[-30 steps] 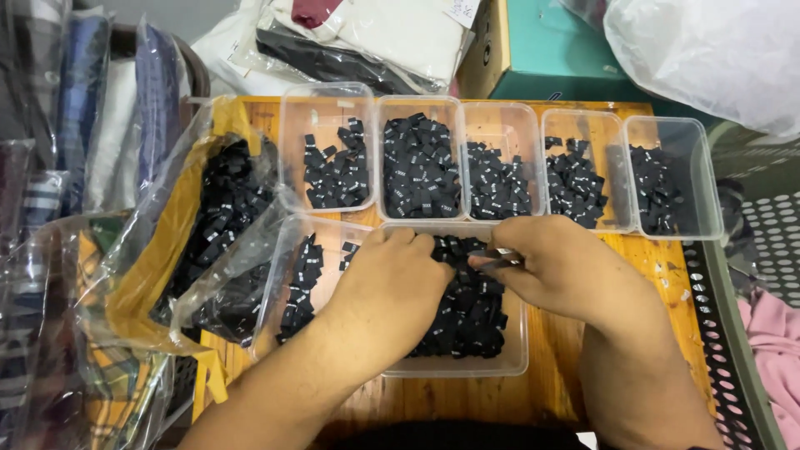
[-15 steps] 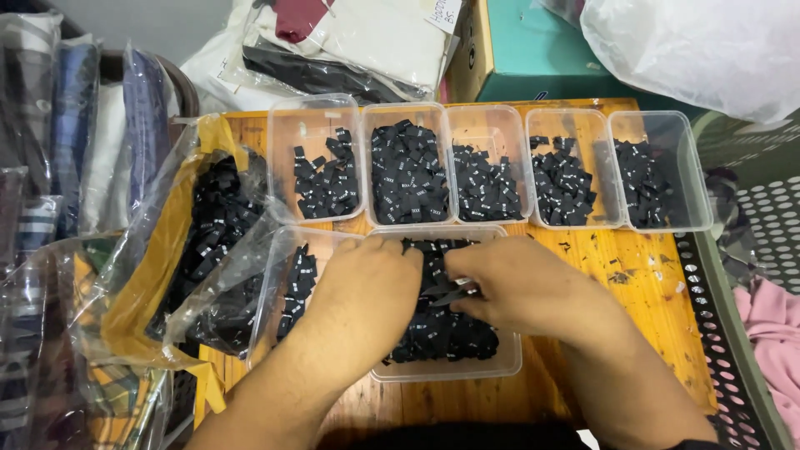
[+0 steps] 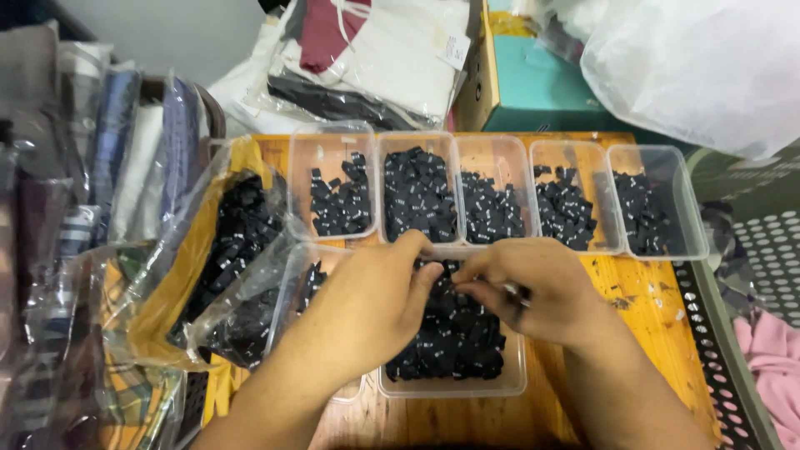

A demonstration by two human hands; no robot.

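From the head view, both hands work over a clear plastic tub (image 3: 467,385) that sits at the near edge of the orange wooden surface (image 3: 658,312). The tub holds a heap of small black tags (image 3: 454,337).

The left hand (image 3: 375,296) lies palm down across the left part of the heap, its fingers loosely curled and resting on the tags; whether it pinches any of them cannot be told. The right hand (image 3: 533,287) sits just beside it, with its fingers drawn together at the tips, pinching at the tags near the top of the heap. The fingertips of the two hands almost meet.

Beyond the hands, a row of five clear trays (image 3: 500,196) runs side by side across the far part of the surface, each part-filled with the same black tags. To the left, an open clear plastic bag (image 3: 225,250) with a yellow lining spills more tags, touching the leftmost tray.

Folded clothes in plastic wrap (image 3: 92,192) are stacked at far left. A teal cardboard box (image 3: 542,83) and a white plastic sack (image 3: 700,67) stand behind the trays.
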